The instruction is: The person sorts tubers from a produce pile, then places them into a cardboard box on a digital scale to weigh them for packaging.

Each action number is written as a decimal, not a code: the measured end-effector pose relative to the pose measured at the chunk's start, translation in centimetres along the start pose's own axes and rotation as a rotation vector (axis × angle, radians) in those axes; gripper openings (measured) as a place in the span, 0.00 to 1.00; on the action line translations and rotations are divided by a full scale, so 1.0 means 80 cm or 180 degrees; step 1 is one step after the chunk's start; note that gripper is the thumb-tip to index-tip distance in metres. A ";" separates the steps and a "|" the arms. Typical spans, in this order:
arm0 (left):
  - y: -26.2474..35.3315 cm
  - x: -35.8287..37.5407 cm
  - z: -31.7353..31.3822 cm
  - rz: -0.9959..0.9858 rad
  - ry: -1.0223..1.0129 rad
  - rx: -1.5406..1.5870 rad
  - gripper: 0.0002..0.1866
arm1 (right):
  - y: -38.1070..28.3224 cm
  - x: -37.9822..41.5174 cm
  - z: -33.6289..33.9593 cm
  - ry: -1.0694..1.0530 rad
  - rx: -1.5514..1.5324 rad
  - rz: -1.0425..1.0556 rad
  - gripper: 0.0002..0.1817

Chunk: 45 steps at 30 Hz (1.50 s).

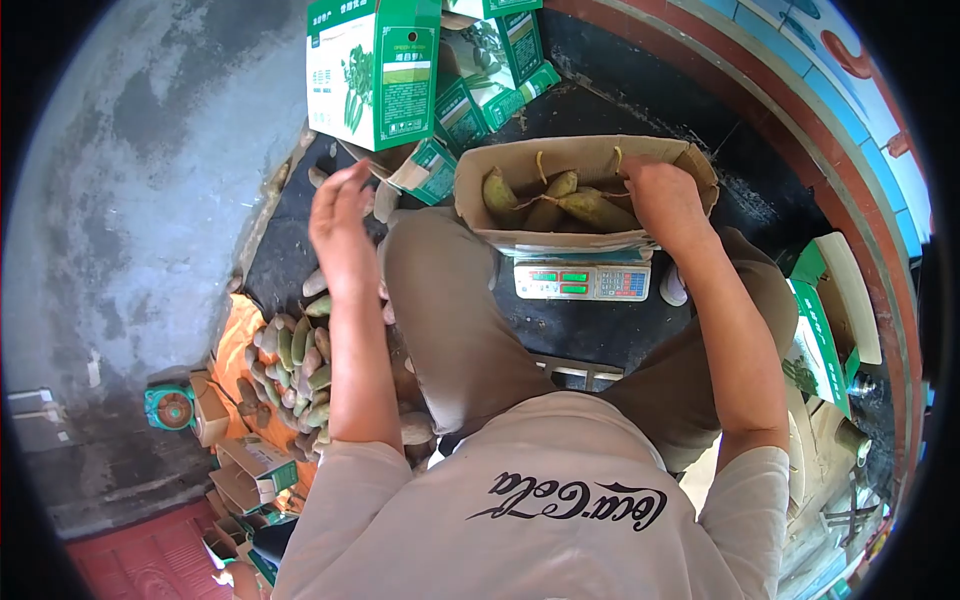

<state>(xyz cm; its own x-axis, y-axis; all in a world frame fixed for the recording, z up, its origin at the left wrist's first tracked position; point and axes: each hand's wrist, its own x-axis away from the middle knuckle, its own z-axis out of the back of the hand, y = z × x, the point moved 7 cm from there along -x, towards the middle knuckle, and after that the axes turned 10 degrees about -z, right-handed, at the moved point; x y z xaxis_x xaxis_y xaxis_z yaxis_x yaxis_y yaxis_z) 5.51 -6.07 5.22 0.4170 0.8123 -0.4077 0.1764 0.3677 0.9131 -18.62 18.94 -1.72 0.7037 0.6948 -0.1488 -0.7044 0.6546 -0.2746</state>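
An open cardboard box (470, 200) holds several green radishes (597, 208) and has yellow cord handles along its far wall. It rests on a digital scale (582, 281) with lit green displays, between my knees. My right hand (668, 200) reaches over the box's right end, fingers curled down inside near a cord handle; what they hold, if anything, is hidden. Raised at the left, my left hand (342, 222) has its fingers loosely apart and nothing visible in it. Beyond it stand green-and-white printed cartons (375, 75).
A large pile of radishes (300, 365) lies on the floor and an orange sheet (240, 325) to my left. Another green carton (830, 320) stands open at the right. Small cardboard boxes (250, 465) and a teal round device (170, 407) sit at the lower left by the wall.
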 end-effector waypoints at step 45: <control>-0.306 0.489 0.361 0.3060 -0.3683 -0.4675 0.33 | -0.024 0.014 -0.075 -0.0401 -0.0226 0.0522 0.09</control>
<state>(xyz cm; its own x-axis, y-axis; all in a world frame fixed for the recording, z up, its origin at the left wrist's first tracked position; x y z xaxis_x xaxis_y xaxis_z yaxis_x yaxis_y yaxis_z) 43.23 3.60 -32.81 0.2609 0.5468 0.7956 -0.8067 0.5762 -0.1314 -15.93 16.69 -7.09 0.5597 0.8250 -0.0784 -0.7970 0.5101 -0.3234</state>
